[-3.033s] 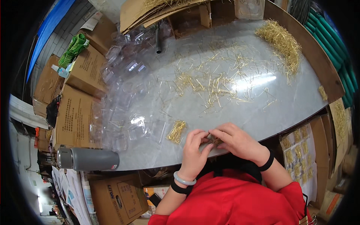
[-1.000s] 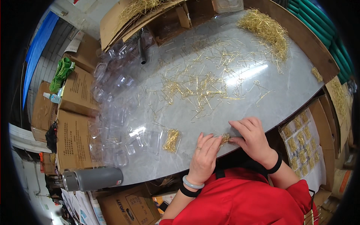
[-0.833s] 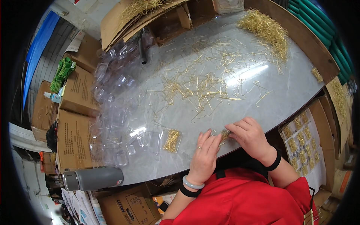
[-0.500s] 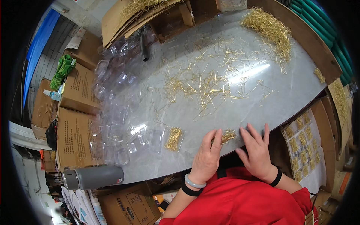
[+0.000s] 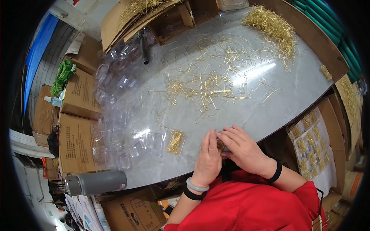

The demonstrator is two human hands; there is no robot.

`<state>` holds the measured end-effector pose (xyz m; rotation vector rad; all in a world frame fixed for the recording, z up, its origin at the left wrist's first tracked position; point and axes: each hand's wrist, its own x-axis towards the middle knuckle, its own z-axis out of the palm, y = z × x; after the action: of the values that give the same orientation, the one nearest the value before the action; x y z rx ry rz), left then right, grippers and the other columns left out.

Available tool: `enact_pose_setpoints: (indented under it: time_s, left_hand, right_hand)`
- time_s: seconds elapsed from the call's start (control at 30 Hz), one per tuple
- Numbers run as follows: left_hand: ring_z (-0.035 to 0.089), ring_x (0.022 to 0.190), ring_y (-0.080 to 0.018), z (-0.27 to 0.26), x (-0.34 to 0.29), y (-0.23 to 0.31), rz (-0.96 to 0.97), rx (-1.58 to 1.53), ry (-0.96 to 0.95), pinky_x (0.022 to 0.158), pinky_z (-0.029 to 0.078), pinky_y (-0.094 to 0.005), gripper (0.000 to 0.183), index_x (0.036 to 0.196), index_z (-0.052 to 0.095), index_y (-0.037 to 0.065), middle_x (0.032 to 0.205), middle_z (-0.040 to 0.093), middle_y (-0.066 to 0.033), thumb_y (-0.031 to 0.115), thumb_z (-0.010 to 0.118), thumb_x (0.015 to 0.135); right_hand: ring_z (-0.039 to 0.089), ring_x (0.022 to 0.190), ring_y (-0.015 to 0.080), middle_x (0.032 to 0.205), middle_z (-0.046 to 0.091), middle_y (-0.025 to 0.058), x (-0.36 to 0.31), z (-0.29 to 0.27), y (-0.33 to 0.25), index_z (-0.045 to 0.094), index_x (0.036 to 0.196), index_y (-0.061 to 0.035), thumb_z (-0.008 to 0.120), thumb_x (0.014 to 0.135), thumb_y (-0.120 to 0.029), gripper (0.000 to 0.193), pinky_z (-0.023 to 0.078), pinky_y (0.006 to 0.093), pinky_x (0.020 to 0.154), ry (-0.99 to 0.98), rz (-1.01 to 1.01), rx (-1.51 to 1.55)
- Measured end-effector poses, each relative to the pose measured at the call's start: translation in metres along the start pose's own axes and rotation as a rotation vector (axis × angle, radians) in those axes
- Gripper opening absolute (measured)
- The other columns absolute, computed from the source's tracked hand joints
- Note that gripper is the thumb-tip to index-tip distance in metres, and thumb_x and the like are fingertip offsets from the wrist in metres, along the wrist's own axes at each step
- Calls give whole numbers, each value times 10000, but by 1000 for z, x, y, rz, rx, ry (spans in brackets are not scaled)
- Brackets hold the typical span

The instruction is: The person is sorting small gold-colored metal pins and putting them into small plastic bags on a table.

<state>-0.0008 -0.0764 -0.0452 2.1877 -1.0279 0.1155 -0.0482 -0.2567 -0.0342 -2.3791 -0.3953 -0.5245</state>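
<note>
At the table's near edge, my left hand point(image 5: 208, 157) and my right hand point(image 5: 243, 151) close in on a small bundle of gold wire hooks point(image 5: 220, 144). Only a sliver of that bundle shows between them. My left fingers are pressed together along its left side, while the right fingers cup over it from above. To the left lies a clear plastic box point(image 5: 176, 142) packed with gold hooks. Beyond my hands, loose gold wire hooks point(image 5: 210, 88) are scattered over the grey table point(image 5: 246, 115).
A heap of gold hooks point(image 5: 273, 30) stands at the far right. Clear plastic boxes point(image 5: 121, 104) crowd the left side, with a grey bottle point(image 5: 96, 182) at the near left corner. An open carton point(image 5: 312, 144) of filled boxes sits below the right edge.
My right hand has moved left and closed over the hook bundle, which lay uncovered between my spread hands before. My left hand has shifted slightly.
</note>
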Motion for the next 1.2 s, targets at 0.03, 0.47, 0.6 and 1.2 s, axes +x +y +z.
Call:
enact_pose_setpoints:
  time_s: [0.03, 0.47, 0.6, 1.2]
  left_hand:
    - [540, 1241, -422, 0, 0, 0, -6, -14, 1, 1024, 497, -444, 870, 1602, 140, -24, 1489, 390, -273, -91, 628, 884]
    - [567, 1197, -379, 2, -2, -1, -59, -66, 46, 1008, 496, -429, 897, 1604, 146, -24, 1465, 439, -264, -70, 677, 882]
    - [548, 1231, -384, -2, -2, 0, -28, -54, 75, 1037, 475, -435, 905, 1602, 147, -24, 1455, 448, -261, -58, 692, 880]
    - [633, 927, -349, -42, -13, 11, -323, 39, 43, 829, 518, -400, 415, 1262, 584, -24, 1145, 573, -213, -23, 701, 864]
  right_hand:
    - [588, 1192, 383, 1253, 600, 202, 1, 1, 1, 534, 1331, 13, 801, 803, -163, 617, 445, 514, 1087, 11, 3, 72]
    - [589, 1183, 369, 1223, 601, 175, 6, 9, -3, 602, 1198, 4, 736, 833, -83, 398, 464, 480, 1071, 125, 131, 36]
    - [580, 1220, 360, 1234, 605, 157, 9, 6, 2, 606, 1195, -1, 710, 858, -89, 364, 452, 473, 1089, 1, -44, -127]
    - [506, 1312, 349, 1290, 549, 157, 21, -4, 4, 522, 1352, -21, 693, 899, -184, 511, 381, 465, 1153, -208, -72, -98]
